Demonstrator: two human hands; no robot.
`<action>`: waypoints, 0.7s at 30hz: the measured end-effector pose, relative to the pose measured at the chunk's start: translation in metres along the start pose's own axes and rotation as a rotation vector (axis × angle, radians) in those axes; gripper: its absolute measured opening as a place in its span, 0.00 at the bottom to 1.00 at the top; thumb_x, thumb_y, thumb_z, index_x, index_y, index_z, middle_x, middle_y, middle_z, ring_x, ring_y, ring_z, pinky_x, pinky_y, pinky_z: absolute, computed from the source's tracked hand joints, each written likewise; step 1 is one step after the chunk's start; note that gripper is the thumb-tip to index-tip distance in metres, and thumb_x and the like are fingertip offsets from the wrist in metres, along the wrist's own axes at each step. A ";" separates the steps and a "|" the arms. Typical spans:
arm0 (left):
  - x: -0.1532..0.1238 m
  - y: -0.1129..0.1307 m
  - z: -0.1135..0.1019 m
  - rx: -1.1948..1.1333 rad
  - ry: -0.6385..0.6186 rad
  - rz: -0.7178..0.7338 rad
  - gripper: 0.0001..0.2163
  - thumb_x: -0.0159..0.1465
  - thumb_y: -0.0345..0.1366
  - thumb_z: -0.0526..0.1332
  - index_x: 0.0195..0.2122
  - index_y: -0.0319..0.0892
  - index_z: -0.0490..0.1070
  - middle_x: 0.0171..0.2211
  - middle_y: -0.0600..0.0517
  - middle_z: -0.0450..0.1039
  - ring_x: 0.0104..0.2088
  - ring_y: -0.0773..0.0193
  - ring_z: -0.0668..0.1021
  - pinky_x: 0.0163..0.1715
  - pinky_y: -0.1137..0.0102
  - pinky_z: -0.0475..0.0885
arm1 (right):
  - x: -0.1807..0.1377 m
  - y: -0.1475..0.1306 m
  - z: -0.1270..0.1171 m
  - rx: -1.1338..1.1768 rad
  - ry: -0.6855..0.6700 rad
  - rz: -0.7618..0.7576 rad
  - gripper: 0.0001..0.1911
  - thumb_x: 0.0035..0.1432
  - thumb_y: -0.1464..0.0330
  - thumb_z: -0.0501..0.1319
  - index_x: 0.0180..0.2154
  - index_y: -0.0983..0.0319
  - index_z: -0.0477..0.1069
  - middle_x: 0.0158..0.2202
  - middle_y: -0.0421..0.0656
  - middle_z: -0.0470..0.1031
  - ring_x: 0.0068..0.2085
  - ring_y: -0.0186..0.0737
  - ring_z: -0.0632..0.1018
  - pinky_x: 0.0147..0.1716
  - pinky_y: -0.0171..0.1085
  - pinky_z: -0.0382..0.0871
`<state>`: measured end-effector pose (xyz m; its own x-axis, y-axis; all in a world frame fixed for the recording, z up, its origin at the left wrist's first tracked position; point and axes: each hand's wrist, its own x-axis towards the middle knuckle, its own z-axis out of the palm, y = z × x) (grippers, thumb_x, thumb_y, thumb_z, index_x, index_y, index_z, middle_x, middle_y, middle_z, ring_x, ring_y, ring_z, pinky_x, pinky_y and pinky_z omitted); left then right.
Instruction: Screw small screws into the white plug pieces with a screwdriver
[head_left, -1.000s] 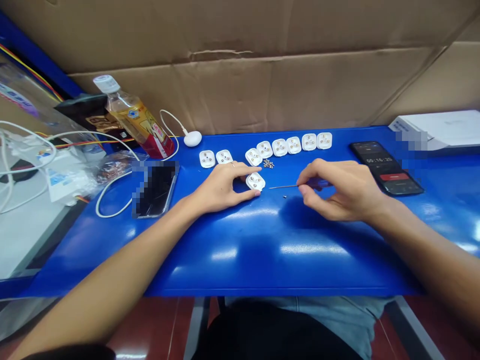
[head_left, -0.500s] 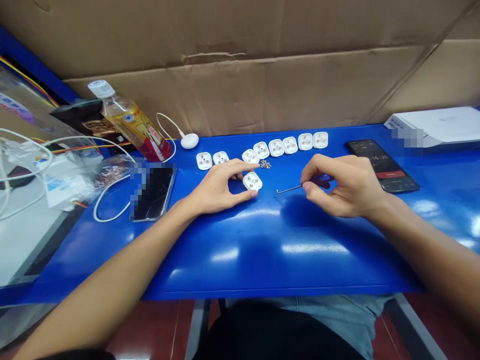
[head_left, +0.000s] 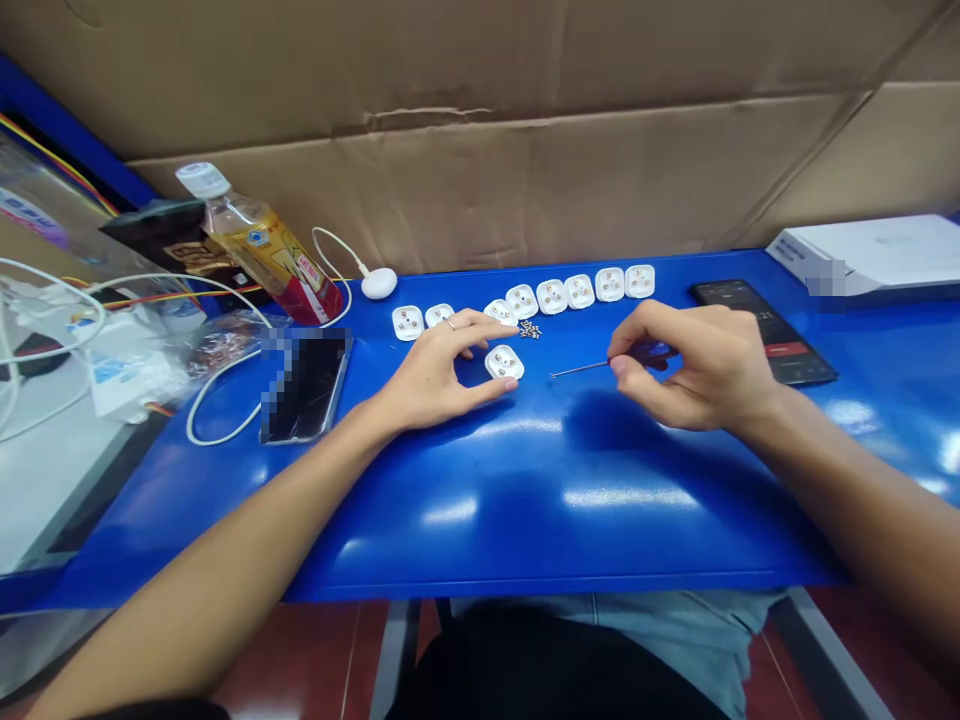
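Shifted slightly rightward, the right hand point(head_left: 697, 375) pinches a thin metal-shafted screwdriver point(head_left: 581, 369) level, tip aimed at the small white plastic plug base point(head_left: 504, 362) at frame centre; the left hand point(head_left: 439, 375) clamps it between thumb and forefinger, steady on the blue tabletop point(head_left: 525, 500).

White plug base point(head_left: 504, 361), contacts up; thin screwdriver point(head_left: 581, 369) level, tip nearby.

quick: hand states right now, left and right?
Left hand: holding the white plug part on the blue table.
Right hand: closed on the thin screwdriver.
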<state>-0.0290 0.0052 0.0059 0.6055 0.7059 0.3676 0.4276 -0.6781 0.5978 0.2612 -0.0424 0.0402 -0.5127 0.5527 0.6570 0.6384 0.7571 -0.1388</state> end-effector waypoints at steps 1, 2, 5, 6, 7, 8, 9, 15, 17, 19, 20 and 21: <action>0.000 0.001 0.000 0.003 0.028 0.019 0.24 0.63 0.41 0.74 0.60 0.45 0.78 0.55 0.44 0.78 0.50 0.55 0.80 0.49 0.62 0.76 | 0.000 -0.001 0.001 -0.005 0.027 0.010 0.05 0.56 0.74 0.61 0.32 0.57 0.69 0.22 0.35 0.76 0.20 0.34 0.74 0.23 0.36 0.64; 0.000 0.002 0.001 0.007 0.059 0.040 0.22 0.64 0.41 0.74 0.58 0.44 0.80 0.54 0.45 0.79 0.52 0.54 0.80 0.51 0.61 0.76 | -0.001 -0.003 0.001 -0.004 0.055 0.021 0.05 0.57 0.73 0.61 0.32 0.57 0.70 0.23 0.36 0.77 0.21 0.35 0.75 0.23 0.36 0.65; 0.000 0.005 0.002 0.000 0.132 0.079 0.15 0.64 0.41 0.75 0.51 0.45 0.84 0.46 0.46 0.82 0.49 0.55 0.81 0.52 0.59 0.75 | -0.003 -0.008 0.004 0.023 0.119 0.038 0.04 0.58 0.72 0.62 0.35 0.56 0.71 0.26 0.36 0.79 0.23 0.37 0.78 0.24 0.37 0.69; 0.000 0.006 0.002 -0.013 0.144 0.085 0.14 0.64 0.41 0.75 0.49 0.45 0.84 0.44 0.47 0.83 0.46 0.56 0.81 0.51 0.59 0.75 | -0.004 -0.010 0.005 0.038 0.139 0.032 0.05 0.58 0.72 0.63 0.36 0.56 0.72 0.27 0.36 0.80 0.24 0.38 0.79 0.24 0.38 0.70; -0.001 0.006 0.002 -0.032 0.151 0.089 0.13 0.63 0.41 0.75 0.48 0.45 0.85 0.42 0.47 0.84 0.44 0.56 0.81 0.50 0.59 0.75 | -0.005 -0.011 0.007 0.054 0.148 0.028 0.06 0.58 0.72 0.63 0.37 0.55 0.72 0.28 0.37 0.81 0.25 0.39 0.80 0.25 0.38 0.71; -0.001 0.007 0.002 -0.054 0.151 0.092 0.12 0.63 0.40 0.76 0.47 0.45 0.85 0.42 0.48 0.84 0.43 0.57 0.82 0.49 0.59 0.75 | -0.006 -0.013 0.008 0.074 0.169 0.017 0.07 0.58 0.73 0.64 0.37 0.55 0.72 0.28 0.37 0.81 0.25 0.39 0.81 0.25 0.39 0.72; -0.001 0.007 0.002 -0.076 0.143 0.095 0.12 0.63 0.40 0.76 0.47 0.46 0.85 0.42 0.48 0.85 0.43 0.57 0.82 0.49 0.59 0.75 | -0.006 -0.014 0.009 0.090 0.181 0.011 0.08 0.57 0.74 0.64 0.38 0.55 0.73 0.29 0.37 0.81 0.26 0.39 0.81 0.24 0.39 0.73; -0.004 0.010 0.003 -0.169 0.125 0.114 0.08 0.66 0.40 0.74 0.45 0.47 0.87 0.39 0.48 0.87 0.40 0.57 0.82 0.46 0.59 0.76 | -0.006 -0.015 0.010 0.153 0.190 0.016 0.11 0.55 0.76 0.66 0.39 0.55 0.74 0.30 0.37 0.80 0.27 0.39 0.82 0.25 0.39 0.74; -0.004 0.010 0.003 -0.176 0.136 0.120 0.07 0.66 0.39 0.73 0.44 0.47 0.87 0.36 0.48 0.86 0.39 0.58 0.81 0.44 0.60 0.76 | -0.007 -0.015 0.010 0.153 0.173 0.023 0.12 0.56 0.76 0.66 0.40 0.55 0.73 0.30 0.38 0.80 0.27 0.40 0.83 0.25 0.39 0.75; -0.003 0.010 0.003 -0.176 0.150 0.133 0.06 0.66 0.39 0.74 0.42 0.46 0.87 0.34 0.49 0.86 0.37 0.59 0.80 0.41 0.62 0.75 | -0.007 -0.014 0.011 0.167 0.184 0.010 0.11 0.56 0.75 0.66 0.40 0.55 0.74 0.30 0.37 0.80 0.27 0.40 0.83 0.24 0.39 0.75; -0.003 0.010 0.003 -0.173 0.162 0.145 0.05 0.66 0.39 0.74 0.41 0.46 0.87 0.33 0.49 0.86 0.37 0.60 0.79 0.39 0.63 0.75 | -0.007 -0.014 0.011 0.176 0.205 0.000 0.11 0.56 0.75 0.66 0.39 0.55 0.74 0.30 0.37 0.80 0.27 0.40 0.83 0.24 0.39 0.75; -0.003 0.009 0.003 -0.166 0.172 0.154 0.05 0.66 0.39 0.74 0.41 0.46 0.87 0.33 0.49 0.85 0.36 0.60 0.79 0.38 0.64 0.75 | -0.007 -0.014 0.011 0.187 0.198 -0.001 0.11 0.56 0.75 0.66 0.40 0.54 0.74 0.30 0.37 0.80 0.27 0.40 0.83 0.24 0.40 0.75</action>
<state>-0.0245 -0.0040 0.0081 0.5261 0.6314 0.5696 0.2152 -0.7469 0.6291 0.2495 -0.0531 0.0292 -0.3789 0.4872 0.7869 0.5117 0.8187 -0.2605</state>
